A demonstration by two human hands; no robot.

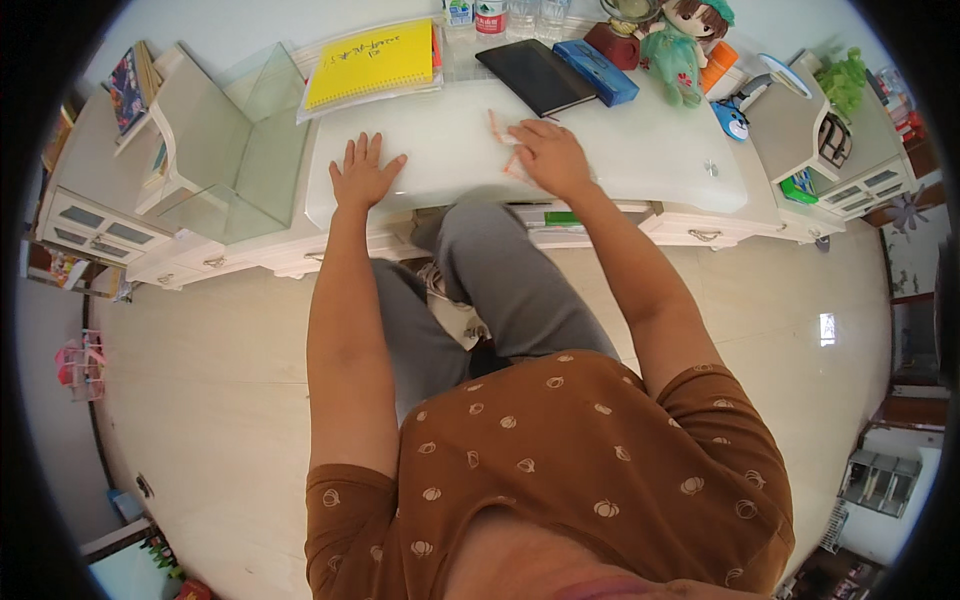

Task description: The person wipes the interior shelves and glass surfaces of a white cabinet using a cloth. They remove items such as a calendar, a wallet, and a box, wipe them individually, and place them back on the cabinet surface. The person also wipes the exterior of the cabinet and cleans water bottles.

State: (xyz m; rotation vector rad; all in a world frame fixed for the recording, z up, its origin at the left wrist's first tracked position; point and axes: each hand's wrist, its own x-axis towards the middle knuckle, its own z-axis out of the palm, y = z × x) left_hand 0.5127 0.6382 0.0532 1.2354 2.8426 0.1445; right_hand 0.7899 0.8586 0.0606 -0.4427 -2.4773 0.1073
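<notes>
My left hand (365, 174) lies flat on the white glass-topped desk (442, 142), fingers spread, with nothing in it. Under my right hand (553, 156) is a thin white cloth with orange edging (517, 166), pressed against the desk top. Parts of the cloth stick out to the left of the fingers; the rest is hidden by the palm. Beyond my right hand lie a black notebook (536, 75) and a blue box (596, 73). A yellow spiral notebook (373, 66) with handwriting rests on papers beyond my left hand.
A clear glass tank (259, 150) stands left of the desk mat. Plastic bottles (491, 19) line the back. At the back right are a doll in a green dress (675, 60), an orange cylinder (718, 66) and a lamp with a blue bear face (730, 120). Drawers (705, 235) run below.
</notes>
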